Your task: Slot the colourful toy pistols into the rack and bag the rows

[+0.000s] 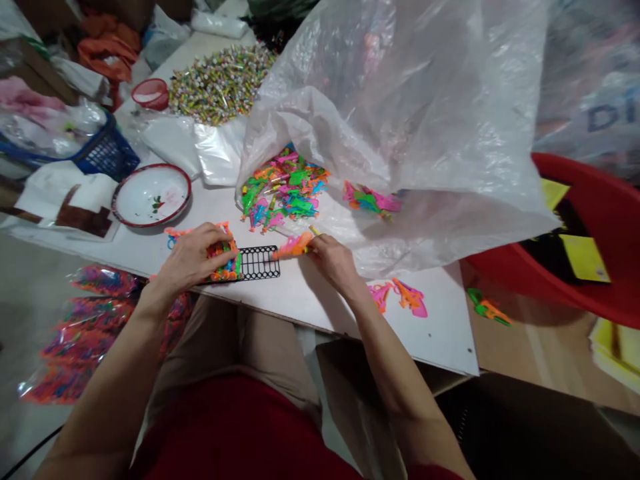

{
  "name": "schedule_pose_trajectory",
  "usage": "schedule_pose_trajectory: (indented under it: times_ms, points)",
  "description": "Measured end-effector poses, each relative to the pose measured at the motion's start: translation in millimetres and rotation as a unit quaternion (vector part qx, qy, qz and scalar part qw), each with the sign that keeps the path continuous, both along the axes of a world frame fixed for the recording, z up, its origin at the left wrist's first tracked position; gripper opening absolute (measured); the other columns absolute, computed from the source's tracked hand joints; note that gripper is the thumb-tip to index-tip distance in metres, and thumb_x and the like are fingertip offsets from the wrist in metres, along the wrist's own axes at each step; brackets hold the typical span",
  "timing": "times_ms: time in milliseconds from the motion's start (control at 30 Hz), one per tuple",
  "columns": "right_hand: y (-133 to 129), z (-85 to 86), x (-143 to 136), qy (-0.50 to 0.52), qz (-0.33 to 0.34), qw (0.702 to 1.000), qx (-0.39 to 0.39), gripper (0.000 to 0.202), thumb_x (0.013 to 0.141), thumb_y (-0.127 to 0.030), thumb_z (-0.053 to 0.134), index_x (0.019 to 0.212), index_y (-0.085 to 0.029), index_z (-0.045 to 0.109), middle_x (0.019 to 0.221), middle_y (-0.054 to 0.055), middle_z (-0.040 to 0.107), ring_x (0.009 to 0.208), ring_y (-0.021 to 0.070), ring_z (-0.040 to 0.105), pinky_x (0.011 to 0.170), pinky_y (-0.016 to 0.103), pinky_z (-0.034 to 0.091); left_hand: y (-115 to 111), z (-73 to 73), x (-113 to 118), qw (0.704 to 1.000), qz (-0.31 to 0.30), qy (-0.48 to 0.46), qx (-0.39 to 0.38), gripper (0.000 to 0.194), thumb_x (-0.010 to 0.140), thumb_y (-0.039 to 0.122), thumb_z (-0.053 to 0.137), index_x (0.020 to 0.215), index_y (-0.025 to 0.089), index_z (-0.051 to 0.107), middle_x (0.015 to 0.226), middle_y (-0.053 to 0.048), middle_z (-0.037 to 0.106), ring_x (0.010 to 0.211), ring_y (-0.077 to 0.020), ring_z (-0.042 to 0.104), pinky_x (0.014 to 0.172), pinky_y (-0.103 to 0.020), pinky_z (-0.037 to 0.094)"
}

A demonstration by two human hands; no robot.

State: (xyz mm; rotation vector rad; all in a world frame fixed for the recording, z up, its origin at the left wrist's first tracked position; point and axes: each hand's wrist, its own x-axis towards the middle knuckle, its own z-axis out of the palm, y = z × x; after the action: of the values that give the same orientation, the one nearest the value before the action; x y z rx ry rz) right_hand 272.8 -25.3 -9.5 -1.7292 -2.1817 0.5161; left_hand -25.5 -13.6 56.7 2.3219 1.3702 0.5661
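Observation:
A black grid rack [260, 263] lies near the table's front edge. Its left part is filled with small, bright plastic toys [227, 267], shaped like little pistols. My left hand [197, 253] is curled over these toys, its fingers gripping the row. Just right of the rack, my right hand [333, 259] pinches an orange and pink toy pistol [294, 245], which reaches over the rack's right end. Beyond the hands, a heap of similar toys [287, 187] spills from the mouth of a large clear plastic bag [400, 100]. My right fingertips are partly hidden.
A red-rimmed white bowl [150, 195] stands at left, near a blue basket [107, 147]. Small capsule-like pieces [220, 83] are piled at the back. Loose toys [410, 297] lie at right, before a red tub [530, 267]. Filled bags [83, 333] lie low at left.

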Motion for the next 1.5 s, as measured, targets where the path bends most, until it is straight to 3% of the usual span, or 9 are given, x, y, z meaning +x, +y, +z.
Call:
schedule_pose_trajectory:
  times_ms: [67,200,333,400,500,600,733,933,1500]
  points:
    - [-4,-2.1,-15,0.179,-0.055,0.982,0.026,0.015,0.085,-0.026,0.065,0.097,-0.018,0.069,0.084,0.003,0.064,0.07,0.0145,0.054,0.063,0.024,0.042,-1,0.8,1,1.0,0.005,0.004,-0.003,0.039,0.086,0.053,0.057,0.1,0.019,0.069,0.102,-0.008,0.066,0.097,-0.0204,0.063,0.091,-0.033,0.048]
    - [-13,-14.0,-72,0.466,-0.116,0.877,-0.026,0.03,0.07,-0.042,0.074,0.086,-0.017,0.072,0.065,-0.003,0.056,0.055,0.0105,0.042,0.054,0.024,0.034,-1,1.2,1,1.0,0.016,0.009,0.001,0.038,0.085,0.051,0.059,0.099,0.018,0.07,0.1,-0.008,0.067,0.094,-0.0198,0.063,0.087,-0.032,0.048]
    - [-16,-11.3,-103,0.62,-0.151,0.758,-0.136,0.036,0.059,-0.044,0.078,0.08,-0.016,0.069,0.06,-0.004,0.053,0.055,0.0112,0.045,0.055,0.025,0.038,-2,0.6,1,1.0,0.009,-0.003,-0.001,0.035,0.086,0.048,0.059,0.1,0.016,0.069,0.1,-0.008,0.067,0.094,-0.0194,0.063,0.089,-0.032,0.048]
    - [-16,-1.0,-101,0.644,-0.153,0.741,-0.114,0.034,0.059,-0.042,0.078,0.079,-0.017,0.067,0.066,-0.003,0.057,0.061,0.0125,0.05,0.06,0.026,0.042,-1,0.0,1,1.0,0.003,-0.004,0.002,0.034,0.087,0.046,0.059,0.101,0.017,0.069,0.101,-0.008,0.067,0.096,-0.0197,0.063,0.092,-0.034,0.047]
    - [-11,3.5,-97,0.594,-0.115,0.792,-0.082,0.025,0.064,-0.039,0.076,0.073,-0.019,0.062,0.067,-0.004,0.057,0.062,0.0122,0.051,0.061,0.024,0.042,-1,-1.3,0,1.0,0.0,0.003,0.007,0.033,0.086,0.045,0.061,0.101,0.017,0.069,0.101,-0.008,0.067,0.097,-0.0203,0.063,0.092,-0.034,0.048]
    - [-1,-17.6,-108,0.498,-0.078,0.855,-0.125,0.017,0.071,-0.032,0.067,0.066,-0.019,0.057,0.06,-0.004,0.055,0.058,0.0123,0.051,0.06,0.024,0.042,0,-2.6,0,1.0,-0.002,0.009,0.015,0.03,0.085,0.042,0.062,0.101,0.017,0.069,0.1,-0.008,0.067,0.095,-0.02,0.063,0.091,-0.034,0.049]
    - [14,-44.8,-130,0.468,-0.068,0.874,-0.111,0.011,0.08,-0.028,0.055,0.083,-0.019,0.061,0.075,-0.001,0.063,0.069,0.0148,0.059,0.067,0.025,0.046,-1,-3.3,1,0.999,-0.011,0.012,0.034,0.027,0.086,0.037,0.063,0.101,0.016,0.069,0.1,-0.008,0.067,0.095,-0.0195,0.064,0.091,-0.034,0.049]
    - [28,-39.7,-121,0.279,0.033,0.958,-0.052,0.01,0.086,-0.023,0.052,0.085,-0.017,0.061,0.085,0.004,0.064,0.08,0.0177,0.058,0.074,0.026,0.043,-2,-2.6,1,0.999,-0.012,0.008,0.051,0.026,0.087,0.037,0.062,0.102,0.017,0.068,0.1,-0.007,0.067,0.093,-0.0184,0.064,0.086,-0.031,0.05]
    - [27,-11.9,-134,-0.023,0.101,0.99,-0.096,0.017,0.091,-0.015,0.046,0.105,-0.017,0.056,0.105,0.01,0.059,0.096,0.0207,0.057,0.076,0.027,0.045,-1,-4.2,1,0.999,-0.021,-0.017,0.047,0.023,0.087,0.034,0.062,0.101,0.016,0.067,0.098,-0.008,0.067,0.092,-0.0184,0.064,0.082,-0.031,0.052]
